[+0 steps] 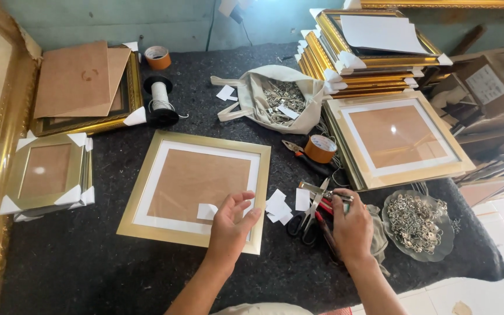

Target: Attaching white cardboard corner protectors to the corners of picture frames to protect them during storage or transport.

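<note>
Head view looks down on a gold picture frame (193,189) lying flat on the dark felt table (77,262), its white mat and brown backing facing up, its long sides running left to right across the person's front. The left hand (231,224) rests on the frame's lower right part, fingers loosely spread and pressed flat, with a small white paper piece (207,211) just beside the fingertips, to their left on the backing. That piece lies nearer the left hand than the right. The right hand (352,224) sits off the frame to the right, curled over a metal tool (325,191); whether the fingers pinch it or only cover it cannot be told. Black-handled scissors (305,219) and loose white paper pieces (281,207) lie between the two hands. Farther out stand a roll of brown tape (321,148), a cloth bag of metal hangers (281,99), a dish of metal rings (418,219), and a stack of gold frames (368,58).
</note>
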